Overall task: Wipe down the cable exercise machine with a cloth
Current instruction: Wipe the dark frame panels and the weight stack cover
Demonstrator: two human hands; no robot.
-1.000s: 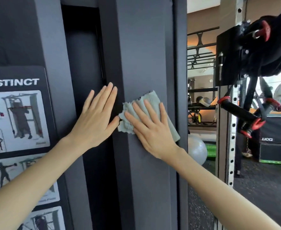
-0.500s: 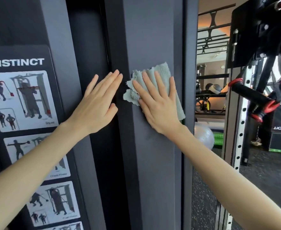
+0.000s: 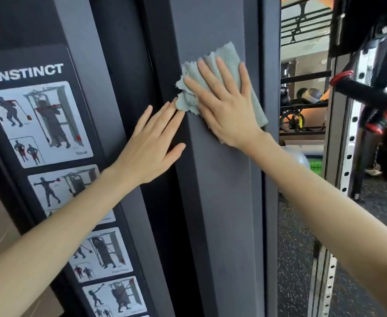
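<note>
Between chart (image 3: 39, 124) and red-capped handle (image 3: 366, 94), left hand (image 3: 151, 143) lies spread on machine (image 3: 222, 202), right hand (image 3: 229, 110) flat on cloth (image 3: 229, 58).

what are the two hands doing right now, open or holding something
left hand: open, fingers straight, holding nothing
right hand: open, straight fingers pressing the cloth flat on the machine's grey panel

A pale green cloth (image 3: 228, 58) lies flat on the cable machine's grey column (image 3: 222, 202), reaching its right edge, under the flat right hand (image 3: 230, 113). The left hand (image 3: 150, 145) rests flat at the column's left edge.
</note>
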